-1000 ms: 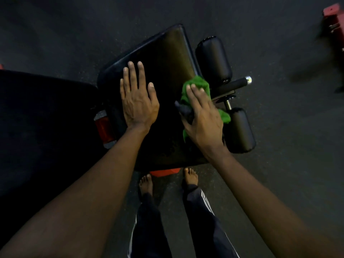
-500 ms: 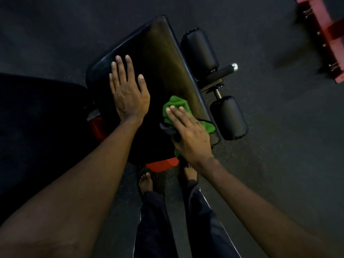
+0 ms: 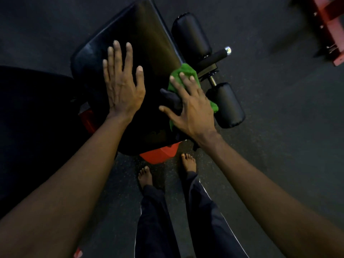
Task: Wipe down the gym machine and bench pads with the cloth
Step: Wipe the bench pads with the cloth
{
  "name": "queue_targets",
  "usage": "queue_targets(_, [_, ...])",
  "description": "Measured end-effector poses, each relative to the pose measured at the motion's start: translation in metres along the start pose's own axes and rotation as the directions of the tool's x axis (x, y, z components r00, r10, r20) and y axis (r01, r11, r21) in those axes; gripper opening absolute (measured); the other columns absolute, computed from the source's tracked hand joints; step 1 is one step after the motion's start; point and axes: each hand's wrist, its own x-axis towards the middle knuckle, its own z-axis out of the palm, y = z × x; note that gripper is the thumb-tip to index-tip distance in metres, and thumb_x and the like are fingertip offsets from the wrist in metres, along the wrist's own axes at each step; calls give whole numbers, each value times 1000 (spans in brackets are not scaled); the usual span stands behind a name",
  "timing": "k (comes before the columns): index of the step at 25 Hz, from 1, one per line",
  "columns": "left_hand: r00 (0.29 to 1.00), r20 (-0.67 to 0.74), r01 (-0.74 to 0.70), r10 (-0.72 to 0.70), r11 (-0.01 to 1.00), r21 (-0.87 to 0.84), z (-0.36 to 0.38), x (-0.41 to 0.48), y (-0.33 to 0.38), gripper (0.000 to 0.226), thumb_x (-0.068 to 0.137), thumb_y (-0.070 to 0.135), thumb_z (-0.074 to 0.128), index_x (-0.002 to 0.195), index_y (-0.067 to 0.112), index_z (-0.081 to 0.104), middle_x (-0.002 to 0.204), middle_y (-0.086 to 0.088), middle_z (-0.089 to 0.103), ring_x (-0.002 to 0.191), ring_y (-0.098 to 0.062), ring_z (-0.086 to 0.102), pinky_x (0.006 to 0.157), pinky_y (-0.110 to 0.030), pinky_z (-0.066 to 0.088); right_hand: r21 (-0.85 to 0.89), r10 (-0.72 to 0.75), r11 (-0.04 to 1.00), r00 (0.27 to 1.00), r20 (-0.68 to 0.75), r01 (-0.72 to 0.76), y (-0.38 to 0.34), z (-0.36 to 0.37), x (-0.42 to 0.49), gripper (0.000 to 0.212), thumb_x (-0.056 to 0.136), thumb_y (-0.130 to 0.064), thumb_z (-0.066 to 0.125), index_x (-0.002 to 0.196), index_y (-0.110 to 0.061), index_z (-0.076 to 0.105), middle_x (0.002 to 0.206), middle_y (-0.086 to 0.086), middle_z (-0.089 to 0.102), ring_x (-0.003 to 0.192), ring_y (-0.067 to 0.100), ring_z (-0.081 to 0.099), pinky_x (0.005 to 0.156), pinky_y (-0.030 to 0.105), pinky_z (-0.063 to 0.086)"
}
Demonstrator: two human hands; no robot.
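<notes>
A black bench seat pad (image 3: 147, 40) lies tilted in the middle of the head view. My left hand (image 3: 122, 86) rests flat on it with straight, spread fingers. My right hand (image 3: 189, 107) presses a green cloth (image 3: 183, 73) onto the pad's right edge, fingers straight over the cloth. Part of the cloth shows dark under my thumb. Two black roller pads (image 3: 191, 34) (image 3: 227, 105) sit just right of the cloth on a short bar (image 3: 216, 57).
A larger black pad (image 3: 33, 116) lies at the left. The bench's red frame (image 3: 160, 154) shows under the seat, close to my bare feet (image 3: 189, 162). A red machine frame (image 3: 329, 25) stands at the top right on the dark rubber floor.
My right hand has slid the cloth up along the pad's right edge, back toward the roller bar, after pulling it down half a second ago. My left hand stays planted.
</notes>
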Motion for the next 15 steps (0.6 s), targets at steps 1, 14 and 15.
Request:
queue_targets(1, [999,35,-42,41,999,21,0,-6,2,60,106,43,26,161,20,15,167,-14,6,155,-28,3,124,-43,1,0,-6,1000,1000,1,6,7,1,-18,78,92,-63,57,157,-27,33,164,2,28,153,27,21,116,52,35])
queue_targets(14, [993,83,-96,84,985,143,13,-23,2,59,108,44,24,161,23,11,168,-12,6,155,-27,4,126,-45,5,182,129,977,989,-67,-115,32,-3,0,66,95,-45,62,153,-22,40,156,3,42,142,24,41,109,43,45])
queue_targets(15, [993,84,-93,81,986,141,13,-23,2,58,108,44,24,161,24,11,168,-12,7,155,-27,4,126,-45,6,169,123,980,989,-78,-109,33,-2,-19,66,96,-42,63,154,-22,39,156,4,42,143,25,40,110,44,45])
